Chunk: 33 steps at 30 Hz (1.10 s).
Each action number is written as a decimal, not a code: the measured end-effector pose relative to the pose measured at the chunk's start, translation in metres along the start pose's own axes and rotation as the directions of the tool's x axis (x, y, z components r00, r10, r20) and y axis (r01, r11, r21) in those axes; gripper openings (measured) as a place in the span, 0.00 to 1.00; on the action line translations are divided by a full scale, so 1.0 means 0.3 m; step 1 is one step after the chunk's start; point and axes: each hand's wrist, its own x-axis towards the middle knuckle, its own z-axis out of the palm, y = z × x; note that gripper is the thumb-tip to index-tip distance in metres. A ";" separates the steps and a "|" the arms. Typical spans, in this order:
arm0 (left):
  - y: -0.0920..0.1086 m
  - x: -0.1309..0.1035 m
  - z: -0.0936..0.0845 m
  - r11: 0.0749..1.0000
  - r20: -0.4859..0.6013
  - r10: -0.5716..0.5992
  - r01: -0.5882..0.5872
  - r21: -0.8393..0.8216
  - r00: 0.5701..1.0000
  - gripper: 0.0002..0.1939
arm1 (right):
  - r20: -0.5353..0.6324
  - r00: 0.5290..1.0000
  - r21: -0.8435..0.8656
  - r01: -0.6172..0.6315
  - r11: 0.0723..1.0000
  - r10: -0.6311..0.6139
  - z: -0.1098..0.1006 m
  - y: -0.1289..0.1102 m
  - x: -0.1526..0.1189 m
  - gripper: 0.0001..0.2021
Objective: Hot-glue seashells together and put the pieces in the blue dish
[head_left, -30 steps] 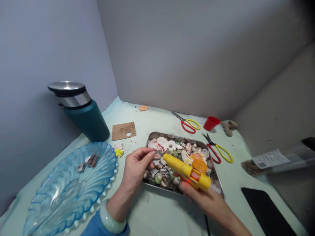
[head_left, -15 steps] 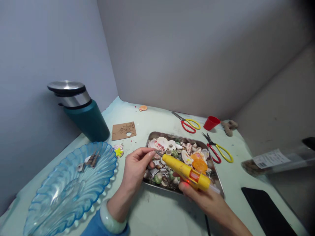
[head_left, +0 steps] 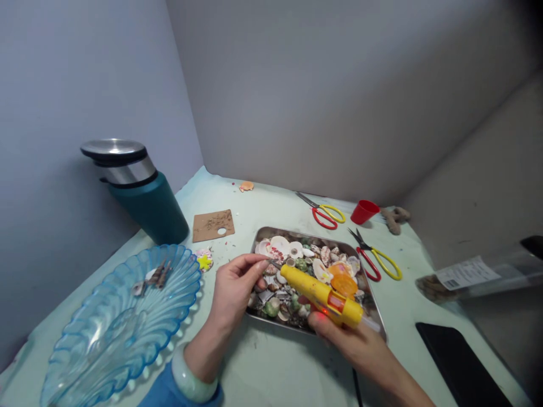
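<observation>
My right hand [head_left: 339, 333] is wrapped round a yellow hot glue gun [head_left: 314, 289] with a lit red light and a clear glue stick out of its back end. The gun points left, above a metal tray [head_left: 297, 328] of mixed shells [head_left: 281, 247]. At its dark nozzle [head_left: 275, 264], my left hand [head_left: 237, 280] pinches thumb and forefinger together. Whatever the left fingertips hold is too small to make out. A pale green bangle [head_left: 190, 376] circles the left wrist.
A blue scalloped glass dish [head_left: 127, 311] holds a few small pieces at left, before a teal bottle [head_left: 148, 206]. Behind are a brown card [head_left: 213, 225], two pairs of scissors [head_left: 324, 215] and a red cup [head_left: 365, 212]. A black phone-like slab [head_left: 462, 362] lies at right.
Almost nothing differs. Both hands and the glue gun stay in place, with the nozzle still by the left fingertips.
</observation>
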 end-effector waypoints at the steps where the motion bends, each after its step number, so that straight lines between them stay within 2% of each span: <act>1: 0.000 0.000 0.001 1.000 -0.002 -0.002 0.002 -0.002 1.000 0.10 | -0.004 1.000 0.005 -0.002 1.000 0.002 0.000 0.004 0.000 0.14; 29: 0.006 -0.004 0.009 1.000 -0.006 0.011 -0.011 -0.004 1.000 0.09 | -0.027 0.999 0.010 -0.031 0.999 0.031 0.002 -0.007 0.000 0.15; 33: 0.000 -0.001 0.009 1.000 0.000 0.008 -0.008 0.000 1.000 0.09 | -0.044 0.997 -0.002 -0.065 0.998 0.064 0.001 0.004 0.005 0.14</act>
